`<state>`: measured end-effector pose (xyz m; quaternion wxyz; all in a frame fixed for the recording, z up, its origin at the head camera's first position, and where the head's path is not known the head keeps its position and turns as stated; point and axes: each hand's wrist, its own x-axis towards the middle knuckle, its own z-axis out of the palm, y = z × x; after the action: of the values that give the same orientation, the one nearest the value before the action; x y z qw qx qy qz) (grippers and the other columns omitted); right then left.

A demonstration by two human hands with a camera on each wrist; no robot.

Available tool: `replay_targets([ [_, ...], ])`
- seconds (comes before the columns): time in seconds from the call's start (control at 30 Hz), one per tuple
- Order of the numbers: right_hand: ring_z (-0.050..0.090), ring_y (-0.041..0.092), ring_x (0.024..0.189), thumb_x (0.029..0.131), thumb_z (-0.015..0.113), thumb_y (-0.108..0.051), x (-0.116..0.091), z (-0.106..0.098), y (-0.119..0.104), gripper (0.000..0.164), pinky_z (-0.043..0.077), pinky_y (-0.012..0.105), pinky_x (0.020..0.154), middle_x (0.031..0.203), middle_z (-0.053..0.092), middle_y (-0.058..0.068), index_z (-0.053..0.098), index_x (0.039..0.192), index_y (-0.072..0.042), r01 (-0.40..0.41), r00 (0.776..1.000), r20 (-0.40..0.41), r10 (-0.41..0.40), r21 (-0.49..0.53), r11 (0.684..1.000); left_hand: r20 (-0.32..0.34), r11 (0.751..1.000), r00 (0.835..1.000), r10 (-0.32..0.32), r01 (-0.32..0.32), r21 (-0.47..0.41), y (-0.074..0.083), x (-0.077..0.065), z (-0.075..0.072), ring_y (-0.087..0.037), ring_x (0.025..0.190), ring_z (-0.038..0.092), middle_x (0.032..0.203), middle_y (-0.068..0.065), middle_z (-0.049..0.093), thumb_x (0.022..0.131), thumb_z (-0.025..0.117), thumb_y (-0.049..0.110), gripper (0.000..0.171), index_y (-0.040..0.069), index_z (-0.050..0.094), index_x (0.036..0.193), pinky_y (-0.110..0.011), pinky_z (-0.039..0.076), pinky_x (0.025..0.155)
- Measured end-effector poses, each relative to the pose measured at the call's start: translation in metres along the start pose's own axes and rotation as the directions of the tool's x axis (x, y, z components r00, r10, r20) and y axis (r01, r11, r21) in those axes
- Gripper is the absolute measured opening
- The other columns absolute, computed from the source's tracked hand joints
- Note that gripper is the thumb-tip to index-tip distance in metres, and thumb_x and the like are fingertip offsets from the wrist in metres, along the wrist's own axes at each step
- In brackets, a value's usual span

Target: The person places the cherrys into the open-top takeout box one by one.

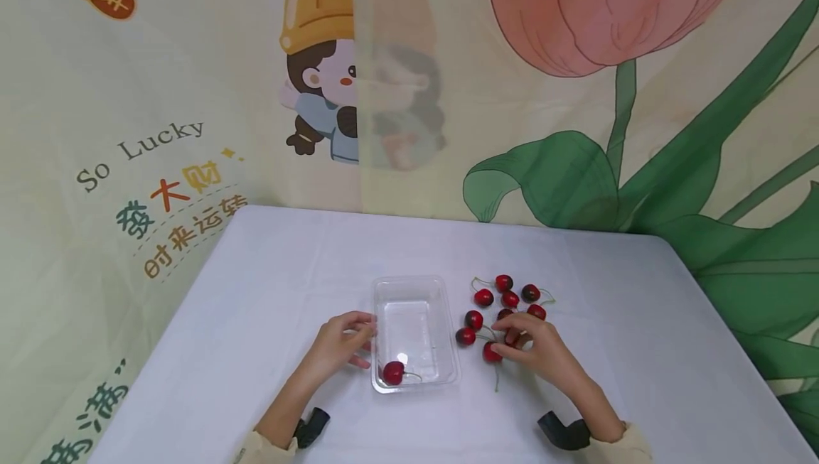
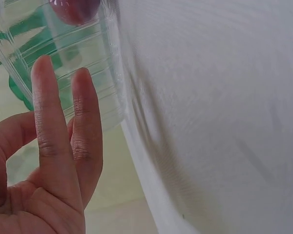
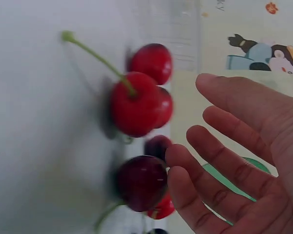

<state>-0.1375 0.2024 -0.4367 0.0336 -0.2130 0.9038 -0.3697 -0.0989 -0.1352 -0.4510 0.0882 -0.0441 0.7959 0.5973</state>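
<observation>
A clear plastic container [image 1: 414,336] stands on the table with one red cherry [image 1: 393,373] inside, near its front left corner. My left hand [image 1: 342,342] is at the container's left wall, fingertips right at its side. In the left wrist view two fingers [image 2: 53,117] extend straight beside the clear wall. To the right lies a group of dark red cherries [image 1: 510,299], several with green stems. Over its front edge is my right hand [image 1: 537,347], thumb and fingers spread apart. The nearest stemmed cherry [image 3: 136,105] lies just beyond the fingertips, and nothing is gripped.
A white cloth covers the table [image 1: 307,272]. Behind it hangs a printed curtain [image 1: 409,187] with a large tulip and a cartoon figure. Black straps [image 1: 563,432] sit at both wrists, next to light sleeves.
</observation>
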Motion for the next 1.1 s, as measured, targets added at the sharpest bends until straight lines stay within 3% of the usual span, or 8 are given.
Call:
replay_targets([
  [0.2, 0.052, 0.006, 0.067, 0.077, 0.082, -0.006, -0.007, 0.011, 0.003, 0.025, 0.051, 0.021, 0.058, 0.083, 0.060, 0.001, 0.071, 0.099, -0.005, 0.052, 0.999, -0.007, -0.052, -0.031, 0.998, -0.001, 1.000, 1.000, 0.009, -0.009, -0.006, -0.001, 0.001, 0.000, -0.019, 0.076, 0.069, 0.096, -0.013, 0.065, 0.097, 0.059, 0.011, 0.031, -0.007, 0.058, 0.122, -0.033, 0.059, 0.057],
  [0.6, 0.052, 0.005, 0.068, 0.077, 0.081, -0.004, -0.007, 0.018, 0.002, 0.024, 0.051, 0.019, 0.061, 0.089, 0.062, -0.001, 0.071, 0.098, -0.007, 0.035, 0.999, 0.043, -0.031, -0.099, 0.994, 0.005, 1.000, 1.000, 0.011, -0.011, -0.002, -0.002, 0.001, 0.000, -0.019, 0.076, 0.069, 0.096, -0.013, 0.065, 0.097, 0.060, 0.013, 0.031, -0.007, 0.058, 0.121, -0.033, 0.059, 0.057],
  [0.77, 0.052, 0.005, 0.070, 0.076, 0.081, -0.003, -0.007, 0.019, 0.000, 0.023, 0.051, 0.020, 0.062, 0.089, 0.062, -0.001, 0.071, 0.097, -0.007, 0.073, 0.997, 0.047, -0.069, -0.104, 0.992, 0.004, 1.000, 1.000, 0.010, -0.010, 0.002, -0.002, 0.000, 0.000, -0.019, 0.076, 0.069, 0.095, -0.012, 0.065, 0.097, 0.060, 0.014, 0.031, -0.007, 0.059, 0.121, -0.033, 0.059, 0.057],
  [1.1, 0.055, 0.004, 0.071, 0.076, 0.081, -0.003, -0.007, 0.011, -0.008, 0.026, 0.054, 0.022, 0.063, 0.093, 0.064, 0.001, 0.071, 0.099, -0.008, 0.069, 0.997, 0.024, -0.067, -0.081, 0.994, 0.008, 1.000, 1.000, 0.012, -0.012, 0.000, 0.000, -0.001, 0.000, -0.019, 0.075, 0.069, 0.094, -0.012, 0.065, 0.098, 0.059, 0.015, 0.032, -0.007, 0.058, 0.121, -0.033, 0.059, 0.058],
])
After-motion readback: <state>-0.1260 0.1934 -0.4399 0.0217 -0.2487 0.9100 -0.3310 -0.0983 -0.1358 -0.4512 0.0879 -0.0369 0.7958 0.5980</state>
